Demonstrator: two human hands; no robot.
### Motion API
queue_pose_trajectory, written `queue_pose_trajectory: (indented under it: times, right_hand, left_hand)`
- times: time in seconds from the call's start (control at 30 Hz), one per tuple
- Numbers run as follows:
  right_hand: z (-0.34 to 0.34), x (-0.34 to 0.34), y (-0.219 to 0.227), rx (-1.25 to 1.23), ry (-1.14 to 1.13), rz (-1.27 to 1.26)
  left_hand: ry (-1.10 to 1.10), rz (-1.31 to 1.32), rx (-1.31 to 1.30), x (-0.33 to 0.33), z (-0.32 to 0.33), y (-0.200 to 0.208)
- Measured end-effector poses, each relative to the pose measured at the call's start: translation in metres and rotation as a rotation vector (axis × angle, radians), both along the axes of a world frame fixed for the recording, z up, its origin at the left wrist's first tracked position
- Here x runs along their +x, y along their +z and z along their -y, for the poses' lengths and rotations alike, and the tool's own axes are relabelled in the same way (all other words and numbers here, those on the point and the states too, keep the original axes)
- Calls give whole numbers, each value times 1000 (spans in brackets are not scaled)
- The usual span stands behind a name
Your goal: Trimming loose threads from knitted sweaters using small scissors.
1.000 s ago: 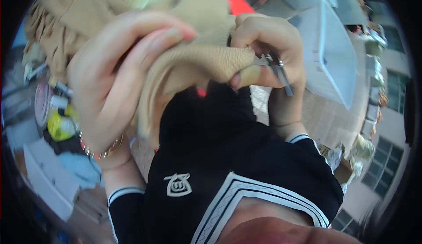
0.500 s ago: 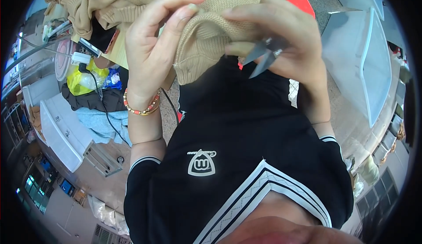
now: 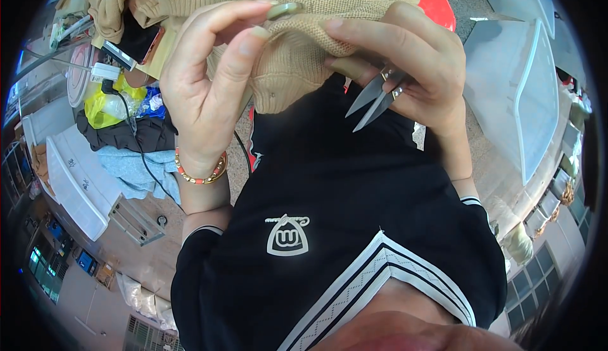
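A beige knitted garment [image 3: 342,3] spreads across the top, with a ribbed edge [image 3: 288,75] raised and curled between my hands. My left hand [image 3: 206,75] is at the left side of this edge, its thumb and fingertips slightly apart around the knit; its other fingers are partly hidden. My right hand [image 3: 424,66] pinches the curled knit between thumb and index finger. Tucked in that same hand is a pair of small metal thread snips [image 3: 373,104], their blades pointing down-left, a little apart and away from the knit.
A red surface [image 3: 437,0] shows beyond the garment. At left lie a phone [image 3: 139,41], a white plug adapter [image 3: 104,72] with a black cable, a yellow bag [image 3: 104,107] and a light blue cloth [image 3: 136,170]. Translucent plastic bins [image 3: 503,91] stand at right.
My left hand has moved slightly left, its thumb further from the knit fold. My right hand has turned and lowered a little, so the snips point more downward. The raised edge has flattened.
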State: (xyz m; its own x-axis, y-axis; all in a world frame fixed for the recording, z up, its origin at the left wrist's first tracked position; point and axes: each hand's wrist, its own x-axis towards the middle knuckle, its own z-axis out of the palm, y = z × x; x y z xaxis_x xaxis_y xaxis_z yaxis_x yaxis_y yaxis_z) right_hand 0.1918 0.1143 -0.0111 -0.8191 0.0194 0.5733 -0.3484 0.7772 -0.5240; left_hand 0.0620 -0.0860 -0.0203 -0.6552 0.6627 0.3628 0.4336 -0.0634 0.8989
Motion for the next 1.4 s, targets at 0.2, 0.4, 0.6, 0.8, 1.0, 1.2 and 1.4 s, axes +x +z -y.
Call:
queue_pose_trajectory:
  times: [0.2, 0.4, 0.6, 0.8, 1.0, 1.2, 1.4]
  right_hand:
    - [-1, 3, -3, 48, 27, 10]
    - [2, 2, -3, 40, 11, -3]
    - [3, 2, -4, 51, -17, -20]
    - [3, 1, -2, 13, -25, -22]
    - [-6, 8, 16, -425, 110, 263]
    - [-12, 0, 63, -385, -123, 506]
    - [-8, -5, 64, -274, -135, 522]
  left_hand:
    - [88, -100, -40, 2, -2, 0]
    - [58, -214, -53, 2, -2, 5]
    - [20, -384, -79, 3, -10, 9]
    - [58, -343, -34, 3, -16, 9]
    - [127, -202, 77, 0, -23, 1]
    - [59, -105, 193, 3, -31, -3]
    - [85, -54, 244, 3, -36, -5]
